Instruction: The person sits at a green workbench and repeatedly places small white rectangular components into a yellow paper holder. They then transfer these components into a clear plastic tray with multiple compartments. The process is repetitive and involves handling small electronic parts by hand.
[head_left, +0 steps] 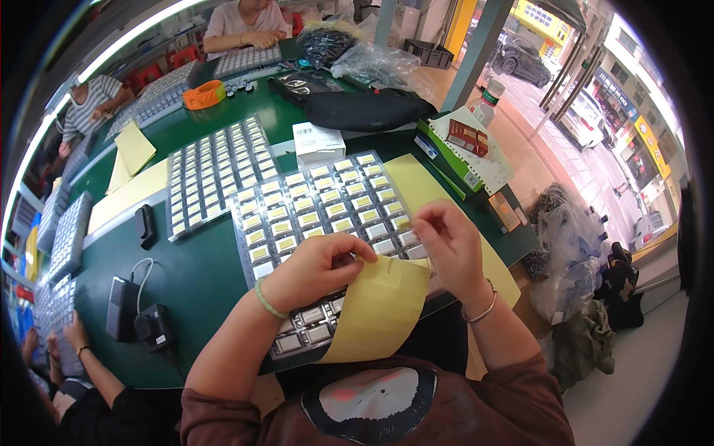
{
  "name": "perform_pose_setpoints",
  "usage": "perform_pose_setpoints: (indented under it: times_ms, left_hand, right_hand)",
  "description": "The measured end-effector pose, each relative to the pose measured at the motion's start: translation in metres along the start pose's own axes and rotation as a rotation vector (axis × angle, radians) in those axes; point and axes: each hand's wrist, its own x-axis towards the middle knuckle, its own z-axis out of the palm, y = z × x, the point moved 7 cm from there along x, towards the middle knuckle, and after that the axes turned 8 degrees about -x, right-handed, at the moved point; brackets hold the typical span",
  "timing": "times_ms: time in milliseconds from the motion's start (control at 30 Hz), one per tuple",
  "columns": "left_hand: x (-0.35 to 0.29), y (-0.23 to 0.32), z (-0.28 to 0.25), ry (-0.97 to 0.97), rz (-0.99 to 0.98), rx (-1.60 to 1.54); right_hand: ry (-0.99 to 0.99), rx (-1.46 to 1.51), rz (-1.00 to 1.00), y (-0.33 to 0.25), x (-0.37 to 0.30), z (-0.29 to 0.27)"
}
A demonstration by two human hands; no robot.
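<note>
Yellow sheet [383,308] is pinched by left hand [318,266]; right hand [455,249] curls, hold unclear.

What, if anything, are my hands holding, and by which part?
Your left hand holds the yellow sheet by its upper left edge. Your right hand has its fingertips close together; whether it holds anything cannot be told.

You are wearing a brown shirt [483,412] with sleeves [223,405] above the elbow and a chest print [387,398]: a whitish rounded shape, reddish-pink patch, thick dark outline. Behind your left hand [318,264] sits a bracelet [264,299] of round, pale green beads; behind your right hand [452,249], a slim, silver-coloured bangle [485,312].
</note>
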Motion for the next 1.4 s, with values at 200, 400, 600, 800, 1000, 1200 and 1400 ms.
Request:
perform_pose_setpoints:
  times_ms: [200, 400, 600, 800, 1000, 1200, 1400]
  left_hand:
    - [-0.002, 0.003, 0.0, -0.043, -0.001, 0.044]
    - [-0.002, 0.002, 0.001, -0.024, 0.048, 0.044]
    - [-0.002, 0.004, 0.001, -0.036, 0.033, 0.027]
    - [-0.002, 0.005, 0.001, -0.032, 0.029, 0.056]
    - [-0.001, 0.005, 0.0, -0.019, 0.102, 0.086]
    - [-0.001, 0.003, -0.001, -0.035, 0.094, 0.084]
    - [-0.001, 0.004, 0.0, -0.032, 0.069, 0.061]
  right_hand:
    - [-0.22, -0.181, 0.295, 0.02, 0.019, 0.024]
    - [-0.216, -0.227, 0.277, 0.032, 0.025, 0.031]
    - [-0.206, -0.252, 0.279, 0.033, 0.023, 0.032]
    - [-0.214, -0.288, 0.254, 0.03, 0.024, 0.034]
    - [-0.2, -0.425, 0.175, 0.021, 0.025, 0.039]
    - [-0.142, -0.61, 0.1, 0.007, 0.029, 0.038]
    - [-0.266, -0.442, 0.319, 0.039, 0.036, 0.032]
